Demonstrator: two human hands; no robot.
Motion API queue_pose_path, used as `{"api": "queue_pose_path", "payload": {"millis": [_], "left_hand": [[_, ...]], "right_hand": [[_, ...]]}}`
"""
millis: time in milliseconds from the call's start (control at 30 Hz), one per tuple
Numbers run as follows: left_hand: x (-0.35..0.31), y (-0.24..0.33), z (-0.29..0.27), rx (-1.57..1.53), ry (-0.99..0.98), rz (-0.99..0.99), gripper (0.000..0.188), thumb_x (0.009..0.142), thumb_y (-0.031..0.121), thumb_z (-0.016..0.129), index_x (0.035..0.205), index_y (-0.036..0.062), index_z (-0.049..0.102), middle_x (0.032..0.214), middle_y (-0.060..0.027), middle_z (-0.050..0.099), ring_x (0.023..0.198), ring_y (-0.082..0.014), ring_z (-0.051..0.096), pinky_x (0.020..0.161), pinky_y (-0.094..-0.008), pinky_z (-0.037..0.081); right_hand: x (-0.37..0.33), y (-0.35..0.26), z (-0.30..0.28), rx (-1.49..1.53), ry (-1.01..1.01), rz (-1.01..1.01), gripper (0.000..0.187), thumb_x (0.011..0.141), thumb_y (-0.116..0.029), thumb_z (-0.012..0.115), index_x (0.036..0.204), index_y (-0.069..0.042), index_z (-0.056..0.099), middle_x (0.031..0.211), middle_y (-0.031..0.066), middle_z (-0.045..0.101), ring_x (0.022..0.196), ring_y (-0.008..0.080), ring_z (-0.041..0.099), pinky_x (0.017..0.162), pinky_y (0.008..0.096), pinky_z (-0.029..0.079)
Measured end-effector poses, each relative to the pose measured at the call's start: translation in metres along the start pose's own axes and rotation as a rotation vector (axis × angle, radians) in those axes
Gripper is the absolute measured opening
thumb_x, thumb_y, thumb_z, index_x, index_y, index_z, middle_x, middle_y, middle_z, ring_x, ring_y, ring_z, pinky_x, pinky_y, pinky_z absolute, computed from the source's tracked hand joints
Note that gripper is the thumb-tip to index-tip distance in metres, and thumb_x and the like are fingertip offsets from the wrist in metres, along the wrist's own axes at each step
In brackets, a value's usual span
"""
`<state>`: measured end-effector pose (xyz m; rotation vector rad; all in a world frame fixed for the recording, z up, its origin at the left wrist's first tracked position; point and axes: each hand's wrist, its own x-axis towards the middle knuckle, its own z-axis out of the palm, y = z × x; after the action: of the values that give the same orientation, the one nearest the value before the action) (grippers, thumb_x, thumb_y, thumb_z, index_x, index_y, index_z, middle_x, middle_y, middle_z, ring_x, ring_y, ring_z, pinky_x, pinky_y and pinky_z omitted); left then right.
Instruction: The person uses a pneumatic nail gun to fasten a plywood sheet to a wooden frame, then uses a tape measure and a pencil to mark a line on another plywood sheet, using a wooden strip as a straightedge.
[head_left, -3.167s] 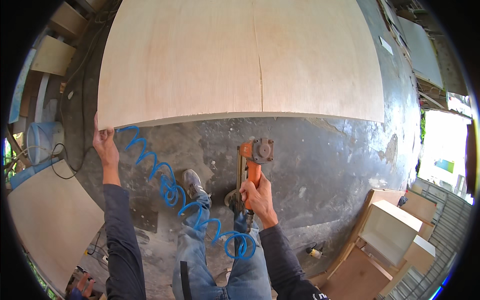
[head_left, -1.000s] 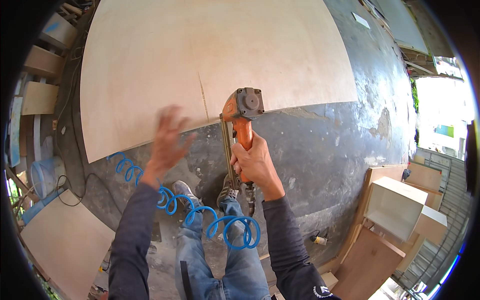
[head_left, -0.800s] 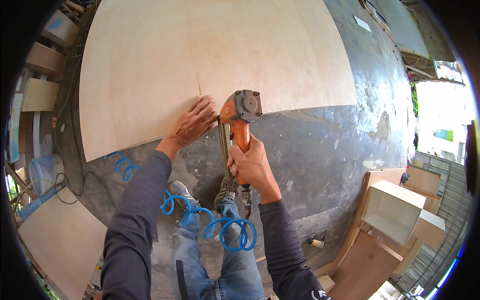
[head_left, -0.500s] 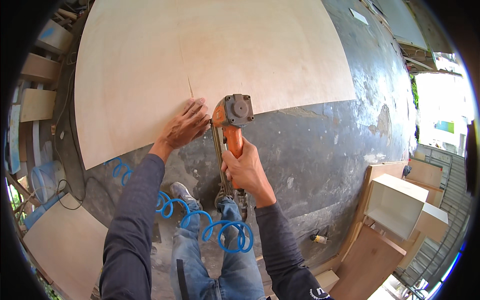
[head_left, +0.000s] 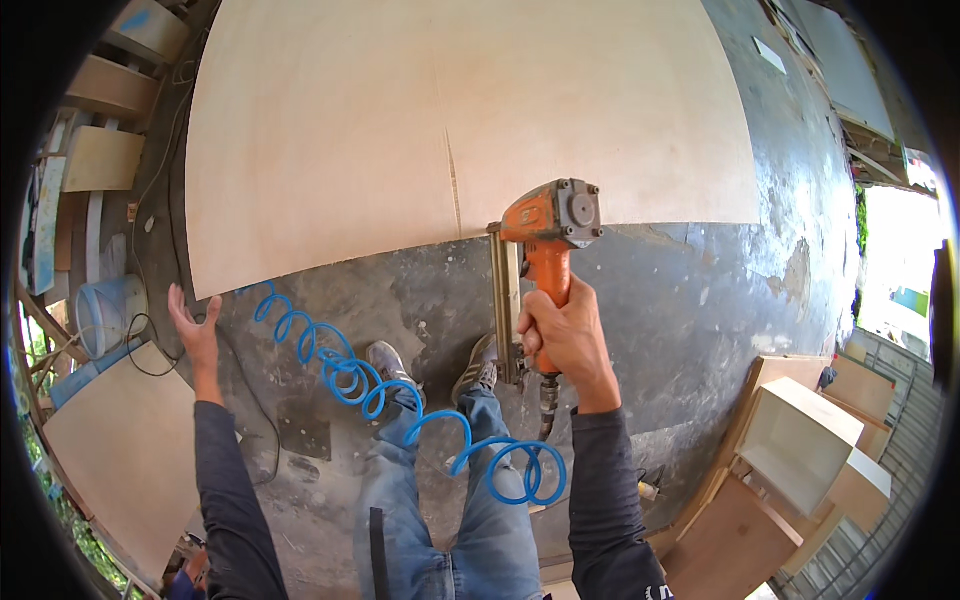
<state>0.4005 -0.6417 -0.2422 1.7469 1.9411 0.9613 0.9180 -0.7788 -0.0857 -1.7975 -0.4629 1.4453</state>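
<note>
My right hand (head_left: 566,335) is wrapped round the handle of an orange and grey air nailer (head_left: 545,215). Its nose and magazine sit close to the near edge of a large pale plywood sheet (head_left: 330,150). A coiled blue air hose (head_left: 460,440) loops across my legs and reaches toward the sheet's left corner. Off that near left corner, my left hand (head_left: 198,330) is raised with fingers spread, holding nothing. A thin dark crack-like line runs through the sheet's surface to its near edge.
Grey worn floor (head_left: 680,330) lies right of the sheet. White open boxes (head_left: 800,430) and brown boards (head_left: 735,520) stand at the lower right. Another plywood panel (head_left: 120,440) is at the lower left, near a clear bucket (head_left: 108,310). A person's arm (head_left: 190,575) shows at the bottom left.
My left hand has lifted off the plywood and moved left, its fingers spreading. The nailer in my right hand has shifted right in the view; the whole scene has shifted slightly too.
</note>
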Motion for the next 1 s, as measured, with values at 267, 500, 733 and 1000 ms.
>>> {"api": "queue_pose_path", "payload": {"millis": [267, 500, 733, 1000], "left_hand": [[0.009, -0.026, 0.011, -0.42, -0.299, -0.149, 0.085, 0.087, 0.047, 0.074, 0.148, -0.0026, 0.04, 0.144, -0.0093, 0.049, 0.131, -0.0183, 0.046, 0.111, -0.0318, 0.033], [0.002, -0.009, 0.029, -0.461, -0.118, 0.01, 0.083, 0.089, 0.044, 0.073, 0.151, 0.0007, 0.038, 0.144, -0.0089, 0.05, 0.13, -0.0178, 0.048, 0.111, -0.032, 0.035], [0.002, -0.01, 0.027, -0.394, -0.152, 0.016, 0.085, 0.088, 0.044, 0.074, 0.152, 0.002, 0.036, 0.147, -0.0087, 0.048, 0.13, -0.0175, 0.048, 0.111, -0.0324, 0.036], [0.007, -0.006, 0.022, -0.366, -0.213, -0.014, 0.081, 0.091, 0.038, 0.072, 0.153, 0.003, 0.034, 0.152, -0.0105, 0.044, 0.135, -0.0193, 0.045, 0.113, -0.0333, 0.035]], "right_hand": [[0.003, 0.008, 0.008, -0.012, 0.009, -0.036, 0.017, 0.088, -0.006, 0.051, 0.101, 0.004, 0.053, 0.064, 0.0063, 0.058, 0.046, 0.0101, 0.052, 0.045, 0.0263, 0.044], [0.001, 0.016, 0.004, 0.038, 0.012, -0.045, 0.02, 0.088, -0.006, 0.052, 0.106, 0.004, 0.053, 0.064, 0.0061, 0.058, 0.045, 0.0099, 0.052, 0.045, 0.0261, 0.044], [-0.003, 0.021, 0.011, -0.036, 0.031, -0.108, 0.023, 0.089, -0.009, 0.052, 0.107, 0.005, 0.054, 0.065, 0.006, 0.059, 0.047, 0.0097, 0.053, 0.045, 0.0261, 0.044], [-0.002, 0.032, 0.013, 0.053, 0.054, -0.128, 0.021, 0.09, -0.01, 0.056, 0.105, 0.005, 0.055, 0.067, 0.0062, 0.06, 0.049, 0.0095, 0.054, 0.046, 0.0255, 0.045]]}}
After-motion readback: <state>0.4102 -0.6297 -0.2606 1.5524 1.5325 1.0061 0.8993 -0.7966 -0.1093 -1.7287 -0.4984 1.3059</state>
